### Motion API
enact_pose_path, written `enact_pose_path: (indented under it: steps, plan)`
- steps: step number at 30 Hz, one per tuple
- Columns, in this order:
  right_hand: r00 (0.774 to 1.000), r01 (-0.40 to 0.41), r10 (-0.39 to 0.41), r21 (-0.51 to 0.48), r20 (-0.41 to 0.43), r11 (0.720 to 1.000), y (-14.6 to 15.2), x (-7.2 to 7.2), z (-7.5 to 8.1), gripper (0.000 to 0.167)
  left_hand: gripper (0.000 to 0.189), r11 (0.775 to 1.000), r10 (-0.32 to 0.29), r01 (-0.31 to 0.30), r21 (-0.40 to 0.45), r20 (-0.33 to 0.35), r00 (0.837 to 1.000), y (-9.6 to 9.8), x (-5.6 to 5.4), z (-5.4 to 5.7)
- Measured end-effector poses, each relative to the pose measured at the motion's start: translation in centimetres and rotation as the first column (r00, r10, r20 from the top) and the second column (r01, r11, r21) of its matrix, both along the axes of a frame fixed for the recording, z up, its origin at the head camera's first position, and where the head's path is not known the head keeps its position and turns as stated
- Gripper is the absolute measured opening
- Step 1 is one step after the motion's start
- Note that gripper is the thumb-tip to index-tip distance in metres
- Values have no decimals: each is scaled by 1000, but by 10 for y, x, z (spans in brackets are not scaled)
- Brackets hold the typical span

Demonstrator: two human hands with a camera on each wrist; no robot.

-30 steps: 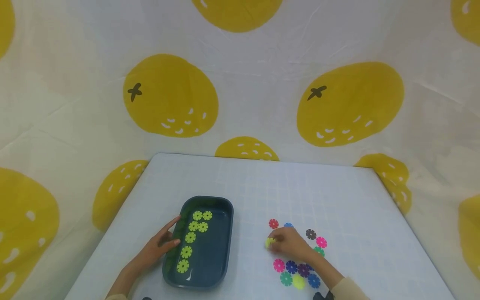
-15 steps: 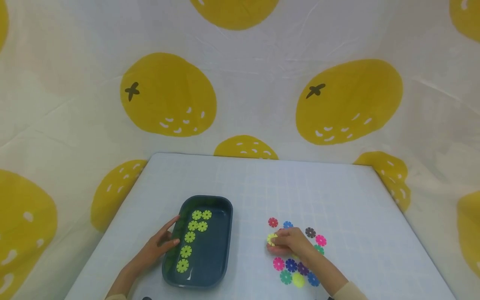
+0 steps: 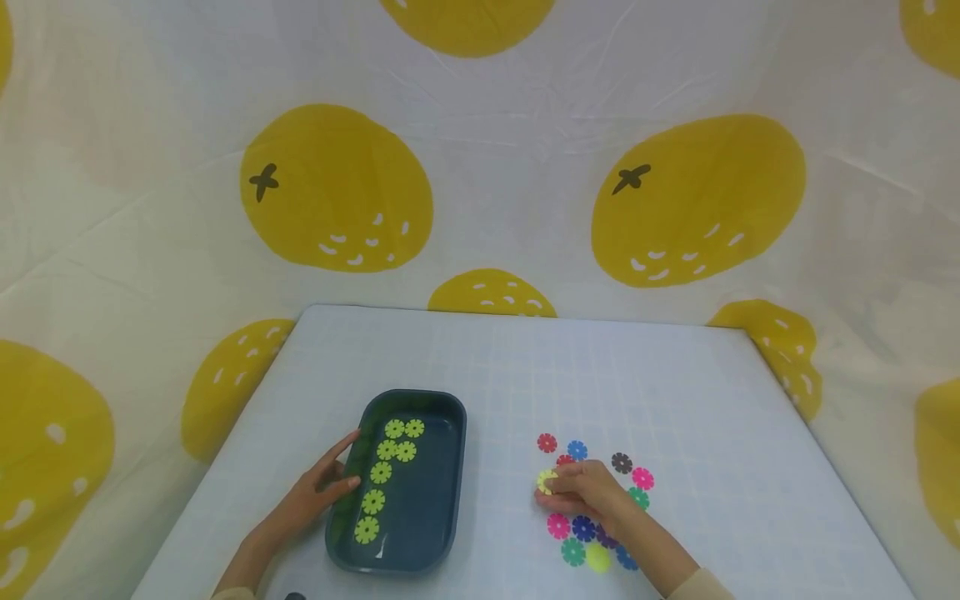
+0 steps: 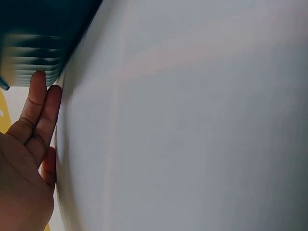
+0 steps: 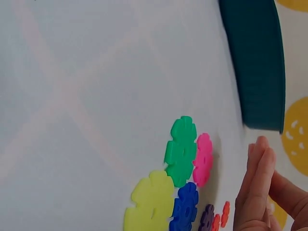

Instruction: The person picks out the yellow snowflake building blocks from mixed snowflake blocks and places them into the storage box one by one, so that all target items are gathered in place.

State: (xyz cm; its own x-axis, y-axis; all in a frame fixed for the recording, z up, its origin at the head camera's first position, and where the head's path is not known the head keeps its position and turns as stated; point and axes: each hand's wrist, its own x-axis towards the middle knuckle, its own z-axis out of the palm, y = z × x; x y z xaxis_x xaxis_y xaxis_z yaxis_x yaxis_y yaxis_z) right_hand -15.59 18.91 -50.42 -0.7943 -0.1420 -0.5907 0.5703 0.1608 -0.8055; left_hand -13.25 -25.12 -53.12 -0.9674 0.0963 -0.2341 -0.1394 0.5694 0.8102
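My right hand (image 3: 592, 492) pinches a yellow flower-shaped plastic disc (image 3: 545, 481) between thumb and fingers, its face turned toward the head camera. Beneath and around that hand lie loose discs of the same kind, among them a pink disc (image 3: 558, 526), a green disc (image 3: 573, 552) and a yellow disc (image 3: 597, 557). In the right wrist view the fingers hide the held disc. A dark teal tray (image 3: 420, 525) stands to the left with several yellow discs (image 3: 381, 472) in it. My left hand (image 3: 318, 490) rests against its left side, fingers nearly straight along the outer wall (image 4: 33, 53).
More discs lie at the group's far side: a red disc (image 3: 547, 443), a blue disc (image 3: 577, 450), a black disc (image 3: 622, 462) and a pink disc (image 3: 642, 478). White cloth covers the table (image 3: 495, 375). Behind it hangs a fruit-patterned curtain (image 3: 517, 208).
The right hand has raised the yellow disc slightly and tilted it to face the head camera, while the hand has shifted a little right. The left hand and tray have stayed put.
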Motion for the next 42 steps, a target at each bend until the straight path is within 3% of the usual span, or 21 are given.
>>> enact_pose_path:
  steps: [18, 27, 34, 42]
  plan:
    - [1000, -29, 28, -78, -7, 997, -9, 4, 9, 39, 74, 1000, 1, -1, 0, -8, 1000, 0, 0, 0]
    - [1000, -10, 9, -78, -15, 997, -17, 9, 14, 46, 74, 1000, -4, 4, -4, -11, 1000, 0, 1, 0]
    - [998, -44, 44, -10, -50, 999, -27, 4, 17, 42, 74, 1000, -2, 2, -11, -4, 1000, 0, 1, 4]
    - [995, -63, 58, -56, -80, 996, -41, 0, 24, 46, 74, 1000, 5, -5, -9, -4, 1000, 1, 1, 2]
